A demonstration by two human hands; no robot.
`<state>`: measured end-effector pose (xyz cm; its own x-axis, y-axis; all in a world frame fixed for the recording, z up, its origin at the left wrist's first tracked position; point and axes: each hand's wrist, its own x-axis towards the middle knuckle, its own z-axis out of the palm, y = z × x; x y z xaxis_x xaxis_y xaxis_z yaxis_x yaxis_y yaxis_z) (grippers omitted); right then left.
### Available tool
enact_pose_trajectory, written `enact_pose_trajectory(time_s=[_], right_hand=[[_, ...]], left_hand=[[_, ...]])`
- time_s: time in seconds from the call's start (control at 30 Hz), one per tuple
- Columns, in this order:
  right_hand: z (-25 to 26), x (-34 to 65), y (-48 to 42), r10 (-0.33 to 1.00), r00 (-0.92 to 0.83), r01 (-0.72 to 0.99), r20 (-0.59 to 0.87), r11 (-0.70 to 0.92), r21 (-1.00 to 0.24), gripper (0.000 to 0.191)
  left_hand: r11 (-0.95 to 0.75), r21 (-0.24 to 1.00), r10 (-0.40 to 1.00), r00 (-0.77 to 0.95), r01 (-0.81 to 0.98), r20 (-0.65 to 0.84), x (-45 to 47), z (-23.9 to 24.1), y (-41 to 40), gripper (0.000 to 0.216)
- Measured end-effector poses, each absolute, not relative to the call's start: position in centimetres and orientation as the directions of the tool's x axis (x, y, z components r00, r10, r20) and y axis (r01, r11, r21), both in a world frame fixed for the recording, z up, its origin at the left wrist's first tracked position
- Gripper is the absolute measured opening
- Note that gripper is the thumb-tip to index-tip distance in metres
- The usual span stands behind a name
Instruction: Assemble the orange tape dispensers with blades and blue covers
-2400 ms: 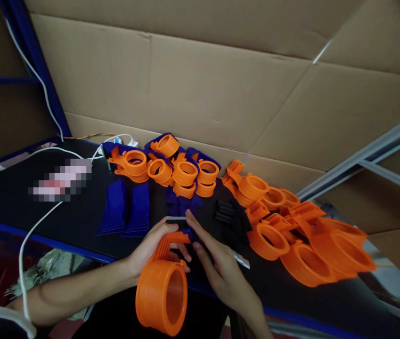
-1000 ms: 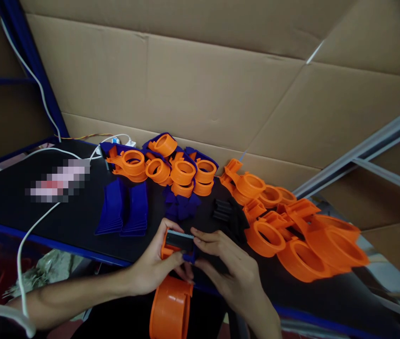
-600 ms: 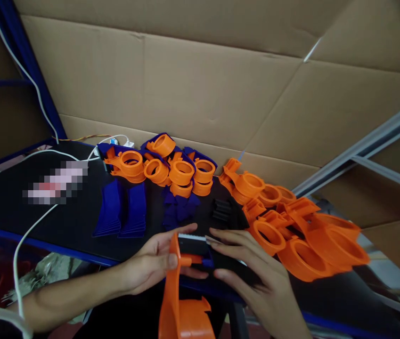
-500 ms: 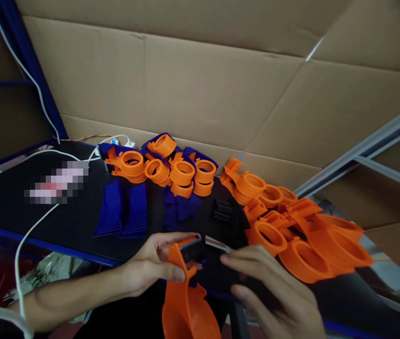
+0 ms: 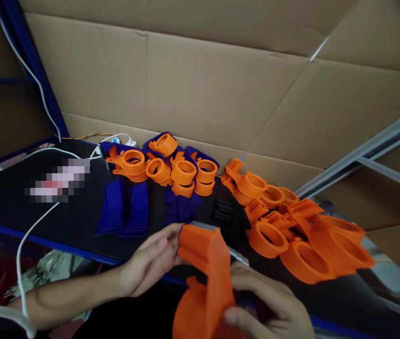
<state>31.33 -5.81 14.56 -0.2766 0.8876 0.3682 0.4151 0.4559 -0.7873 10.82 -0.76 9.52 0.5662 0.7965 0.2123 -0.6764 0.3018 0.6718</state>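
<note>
My right hand (image 5: 266,301) is closed around an orange tape dispenser (image 5: 219,263), its thumb on the near side. The dispenser's ring (image 5: 189,310) hangs low toward me. Along its upper edge runs a grey toothed blade (image 5: 205,226). A silver metal strip (image 5: 239,256) shows just behind, above my right fingers; whether they hold it is hidden. At the dispenser's left end, my left hand (image 5: 152,261) has its palm turned up and fingers stretched out. Its fingertips reach that end and are partly hidden behind it.
Several orange dispensers (image 5: 185,173) with blue parts stand against the cardboard wall (image 5: 200,89). More orange dispensers (image 5: 313,256) are heaped at right. Two stacks of blue plates (image 5: 110,207), small blue pieces (image 5: 182,207) and black pieces (image 5: 224,209) lie on the black table (image 5: 76,226). A white cable (image 5: 19,254) crosses at left.
The dispenser has turned over and shifted right, from my left hand's grip into my right hand. My left fingers have straightened out. The toothed blade has come into view on its upper edge.
</note>
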Motion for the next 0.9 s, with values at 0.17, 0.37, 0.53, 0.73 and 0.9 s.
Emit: enact_pose_trajectory(time_s=[0.17,0.37,0.53,0.73,0.9], right_hand=[[13.7,30.6,-4.8,0.928,-0.308,0.305,0.211,0.307,-0.902,0.036],[16.7,31.2,0.1,0.910,-0.102,0.513,0.402,0.394,-0.762,0.043],[17.2,26.5,8.1,0.875,-0.473,0.721,0.104,0.452,-0.525,0.042],[14.8,19.5,11.3,0.878,-0.472,0.816,0.077,0.468,-0.338,0.038],[14.9,19.0,10.7,0.894,-0.422,0.860,0.153,0.448,-0.244,0.026]], left_hand=[[0.477,0.567,0.682,0.690,-0.671,0.243,10.5,8.9,-0.2,0.067],[0.632,0.378,0.680,0.718,-0.677,0.149,10.7,6.1,0.9,0.072],[0.710,0.437,0.541,0.825,-0.553,0.163,11.4,4.7,0.7,0.065],[0.595,0.615,0.544,0.822,-0.518,0.166,10.9,4.3,0.4,0.065],[0.590,0.601,0.576,0.803,-0.539,0.154,10.5,4.5,0.4,0.071]])
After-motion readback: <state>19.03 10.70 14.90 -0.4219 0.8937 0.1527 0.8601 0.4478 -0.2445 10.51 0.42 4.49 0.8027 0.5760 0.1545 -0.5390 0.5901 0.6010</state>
